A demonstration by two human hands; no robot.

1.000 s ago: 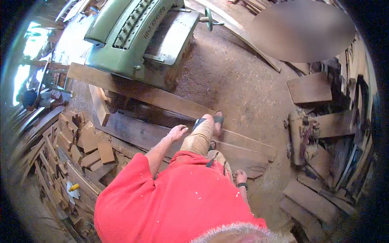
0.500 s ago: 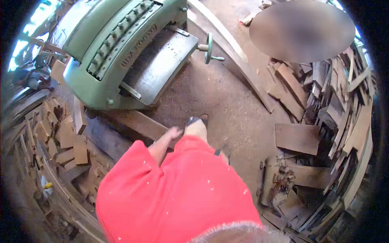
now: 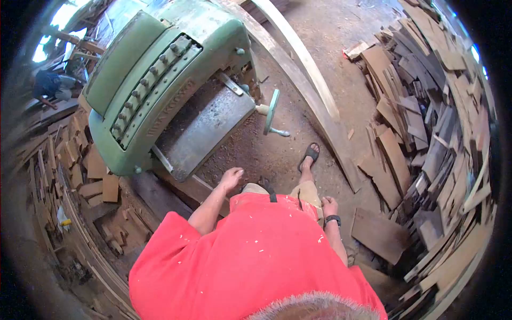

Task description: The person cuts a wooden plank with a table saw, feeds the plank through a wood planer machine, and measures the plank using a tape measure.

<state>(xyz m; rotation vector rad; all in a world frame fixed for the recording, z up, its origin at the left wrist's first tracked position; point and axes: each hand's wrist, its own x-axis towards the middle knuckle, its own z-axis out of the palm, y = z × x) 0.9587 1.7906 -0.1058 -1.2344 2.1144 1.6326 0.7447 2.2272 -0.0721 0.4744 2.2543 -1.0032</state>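
My left hand [image 3: 231, 179] hangs in front of the body, nearest to the metal table [image 3: 213, 125] of a large green machine [image 3: 176, 101]. Its fingers are loosely bent and apart, with nothing seen between them. By my right thigh is my right hand [image 3: 329, 206], with a dark watch [image 3: 333, 219] on the wrist. Its fingers are curled in, and no object shows in them. A handwheel [image 3: 272, 112] sticks out from the machine's side. One sandalled foot [image 3: 309, 156] is on the floor in front of me.
Long boards [image 3: 298, 90] lie on the floor beyond the handwheel. Stacked wood pieces [image 3: 421, 122] fill the right side, with a flat board [image 3: 380, 234] near my right hand. Wood offcuts [image 3: 110, 188] are piled at the left. A crouched person [image 3: 56, 85] is at the far left.
The view has shifted forward, bringing the machine table and handwheel nearer. My right hand, hidden half a second ago, shows again. One foot has come forward onto the floor.
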